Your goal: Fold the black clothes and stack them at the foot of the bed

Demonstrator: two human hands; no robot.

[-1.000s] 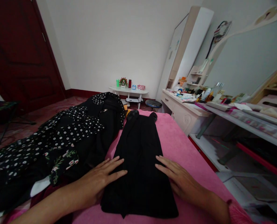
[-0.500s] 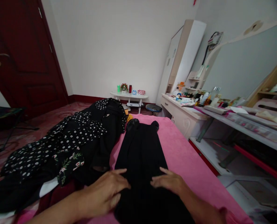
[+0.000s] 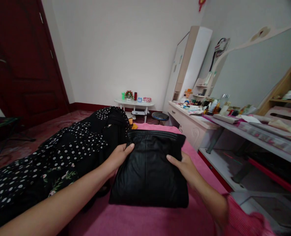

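A black garment [image 3: 150,170] with a shiny, leather-like face is folded into a thick block in front of me. A stitched band runs along its far edge, and a seam goes down its middle. My left hand [image 3: 122,155] is closed on its left side, thumb on top and fingers hidden behind the edge. On the right side my right hand [image 3: 182,164] grips it the same way. The pink bed cover [image 3: 145,219] shows beneath and around the garment; I cannot tell whether the garment touches it.
A heap of black clothes [image 3: 86,141], some with white dots and flowers, lies to my left. To the right stand a cluttered dresser [image 3: 194,119] and a low table [image 3: 253,131]. Beyond the bed are a stool [image 3: 160,116] and a small white table [image 3: 135,103].
The long black garment, lying flat under both hands before, is now folded short with its shiny face up. My hands have moved farther forward and closed on its sides.
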